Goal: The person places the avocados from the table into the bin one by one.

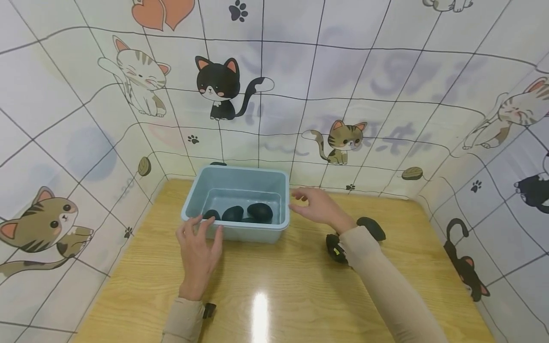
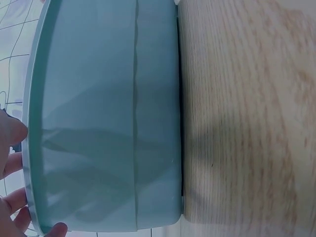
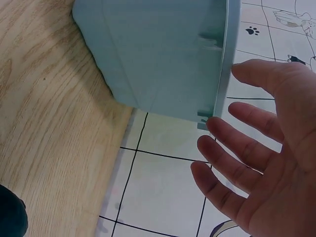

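A: What could go wrong from here, in your opinion?

B: The blue box (image 1: pixel 244 233) could be moved unevenly. Then the dark fruits (image 1: pixel 259 211) inside, which look to me like avocados, might roll and knock together, because they are round and gathered at its six o'clock side.

A: And outside of it?

B: A marked fruit (image 1: pixel 332 250), with something yellow on it, lies on the tabletop (image 1: pixel 274 276) toward the box's four o'clock. A plain fruit (image 1: pixel 373 228) lies between three and four, farther off. The right sleeve (image 1: pixel 377 271) partly covers the marked one in the head view, so a careless forearm might send it rolling.

A: How are the hands?

B: The left hand (image 1: pixel 199 252) is at the box's seven o'clock, with fingers spread and fingertips at the rim; I see no firm grip. The right hand (image 1: pixel 315 205) is at three o'clock, loosely bent, grasping nothing. Whether it touches the rim, I cannot tell.

A: So where is the box for each?

B: At one o'clock from the left hand, at nine from the right. Lifting with such light contact could let the rim slip.
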### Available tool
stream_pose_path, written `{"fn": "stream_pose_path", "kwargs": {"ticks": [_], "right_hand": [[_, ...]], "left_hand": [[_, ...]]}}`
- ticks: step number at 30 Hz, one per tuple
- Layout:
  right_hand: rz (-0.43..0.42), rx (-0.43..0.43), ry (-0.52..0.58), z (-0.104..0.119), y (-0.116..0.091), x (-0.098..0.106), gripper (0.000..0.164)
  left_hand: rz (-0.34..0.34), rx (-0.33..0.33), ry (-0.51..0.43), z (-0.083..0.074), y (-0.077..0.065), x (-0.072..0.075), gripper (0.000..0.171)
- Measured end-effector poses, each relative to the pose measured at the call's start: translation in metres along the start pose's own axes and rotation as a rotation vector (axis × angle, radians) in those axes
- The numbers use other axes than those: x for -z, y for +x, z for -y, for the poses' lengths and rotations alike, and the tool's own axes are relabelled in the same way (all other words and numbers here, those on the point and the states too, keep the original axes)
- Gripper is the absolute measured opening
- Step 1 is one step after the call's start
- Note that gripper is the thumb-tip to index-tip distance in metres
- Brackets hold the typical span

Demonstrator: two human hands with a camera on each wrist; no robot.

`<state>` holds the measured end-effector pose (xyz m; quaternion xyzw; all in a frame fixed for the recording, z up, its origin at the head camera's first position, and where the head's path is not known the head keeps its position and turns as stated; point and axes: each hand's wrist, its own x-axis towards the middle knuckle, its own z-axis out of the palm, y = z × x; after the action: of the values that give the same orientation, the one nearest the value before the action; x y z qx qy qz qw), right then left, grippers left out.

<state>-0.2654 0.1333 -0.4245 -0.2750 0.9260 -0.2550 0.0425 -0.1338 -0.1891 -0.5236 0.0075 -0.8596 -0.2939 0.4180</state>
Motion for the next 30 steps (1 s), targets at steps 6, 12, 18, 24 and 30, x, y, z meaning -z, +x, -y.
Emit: {"fn": "stream_pose_path", "kwargs": {"ticks": [6, 12, 18, 24, 30], "right_hand": [[0.002, -0.009, 0.017, -0.002, -0.002, -0.001, 0.05], [-0.003, -0.009, 0.022, -0.006, -0.003, -0.003, 0.048], [-0.002, -0.015, 0.048, -0.015, -0.007, -0.006, 0.049], [0.002, -0.028, 0.043, -0.021, -0.013, -0.009, 0.051], [0.031, -0.078, 0.072, -0.027, -0.021, -0.012, 0.052]], "left_hand": [[-0.001, 0.007, 0.0, 0.001, -0.001, 0.0, 0.028], [0.013, 0.008, -0.006, 0.0, 0.0, 0.0, 0.029], [0.017, 0.008, 0.002, -0.001, 0.001, 0.0, 0.03], [0.008, -0.005, 0.005, 0.0, 0.0, 0.0, 0.029], [0.019, 0.014, 0.011, 0.001, -0.001, 0.001, 0.029]]}}
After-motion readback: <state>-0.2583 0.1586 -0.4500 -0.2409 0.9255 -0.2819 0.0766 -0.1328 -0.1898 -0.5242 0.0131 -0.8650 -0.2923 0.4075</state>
